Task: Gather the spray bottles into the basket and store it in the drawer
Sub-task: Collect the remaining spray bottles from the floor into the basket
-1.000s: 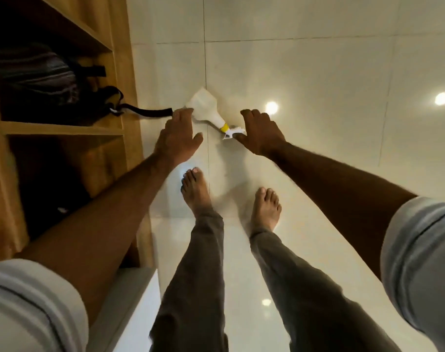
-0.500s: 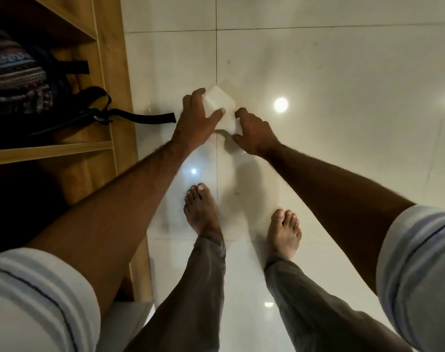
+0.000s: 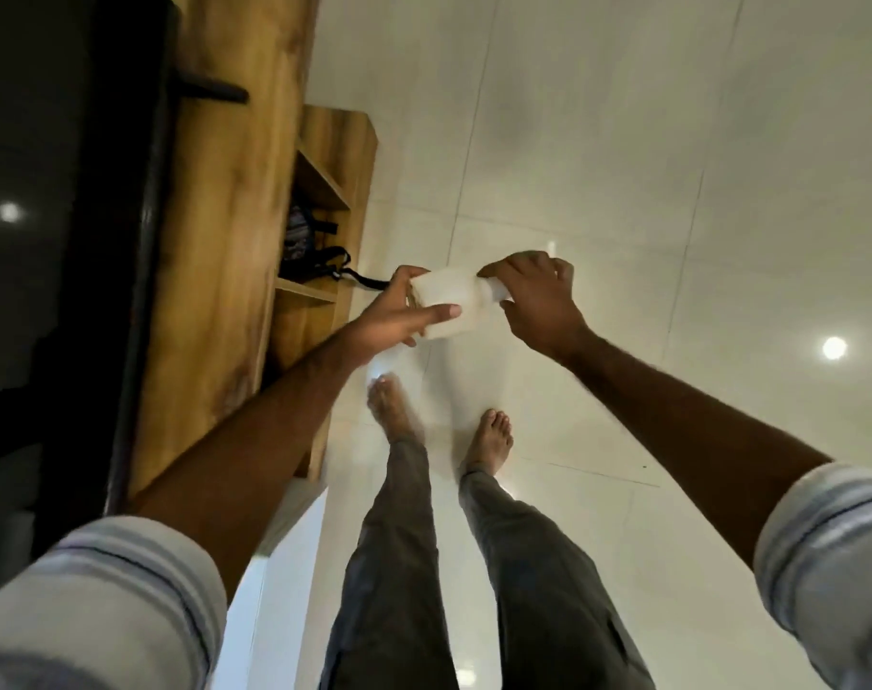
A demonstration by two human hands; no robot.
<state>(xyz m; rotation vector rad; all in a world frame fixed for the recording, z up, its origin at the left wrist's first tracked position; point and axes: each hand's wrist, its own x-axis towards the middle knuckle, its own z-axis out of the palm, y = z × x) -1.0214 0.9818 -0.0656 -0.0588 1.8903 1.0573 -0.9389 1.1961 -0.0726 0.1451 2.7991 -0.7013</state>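
A white spray bottle (image 3: 451,301) is held level in the air above the floor, in front of my legs. My left hand (image 3: 399,318) grips its body, thumb across the near side. My right hand (image 3: 536,296) curls round the nozzle end, which it mostly hides. No basket or drawer is in view.
A wooden cabinet (image 3: 224,241) with open shelves stands at my left, a dark top surface (image 3: 50,191) beside it. A patterned bag (image 3: 299,236) sits on a shelf, its black strap (image 3: 359,278) trailing onto the glossy white tiled floor (image 3: 623,166). My bare feet stand below the bottle.
The bottle lay on the floor a second ago. Both hands took hold of it and lifted it while I stood up; the view now sits higher above the cabinet.
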